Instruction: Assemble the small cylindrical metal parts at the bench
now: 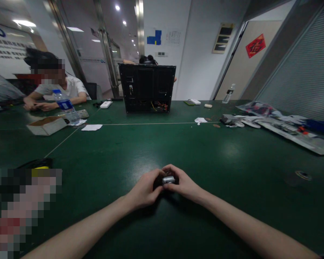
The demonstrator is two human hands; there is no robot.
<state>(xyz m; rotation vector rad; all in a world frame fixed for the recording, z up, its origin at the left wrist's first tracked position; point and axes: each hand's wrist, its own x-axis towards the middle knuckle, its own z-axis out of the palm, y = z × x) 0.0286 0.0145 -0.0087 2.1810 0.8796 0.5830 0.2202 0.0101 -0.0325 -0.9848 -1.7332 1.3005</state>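
Note:
A small silver cylindrical part (pixel 168 180), rather like a small motor, is between my hands just over the green table. My right hand (pixel 184 184) is closed on it, thumb in front and fingers curled behind. My left hand (pixel 149 187) meets it from the other side, with bent fingers and the thumb tip at the part's left end. The fingers hide much of the part, so its exact kind does not show. A dark shadow lies on the table (pixel 140 147) beneath both hands.
A black-backed panel (pixel 148 88) stands upright ahead, with a person behind it. Another person (pixel 70 88) sits at the far left. An open box (pixel 47 126) and water bottle (pixel 66 106) stand left; a clear roll (pixel 302 176) and cluttered board (pixel 294 133) lie right.

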